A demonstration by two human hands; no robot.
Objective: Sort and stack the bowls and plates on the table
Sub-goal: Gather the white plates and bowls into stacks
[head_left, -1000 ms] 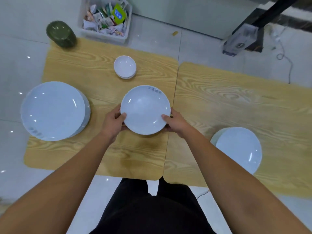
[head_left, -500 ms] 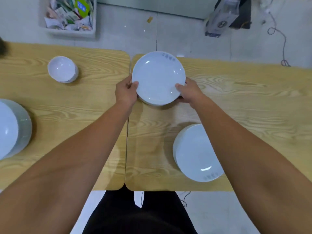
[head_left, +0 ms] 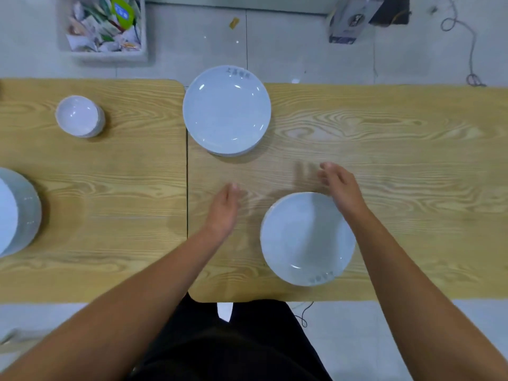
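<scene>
A stack of white plates (head_left: pixel 226 111) rests at the far edge of the right table, free of both hands. Nearer me lies another white plate stack (head_left: pixel 305 240). My left hand (head_left: pixel 224 209) hovers open over the wood just left of that near stack. My right hand (head_left: pixel 341 188) is open above its far right rim, blurred by motion. A small stack of white bowls (head_left: pixel 78 116) stands on the left table. A big stack of large plates (head_left: pixel 16 213) is cut off by the left edge.
Two wooden tables (head_left: pixel 398 166) stand side by side with a narrow seam between them. Beyond them on the tiled floor are a white bin of wrappers (head_left: pixel 103 26), a cardboard box (head_left: pixel 351 20) and a cable (head_left: pixel 467 45).
Both hands set the plate stack down at the far edge of the right table, let go and drew back toward the near plate stack. The view shifted right.
</scene>
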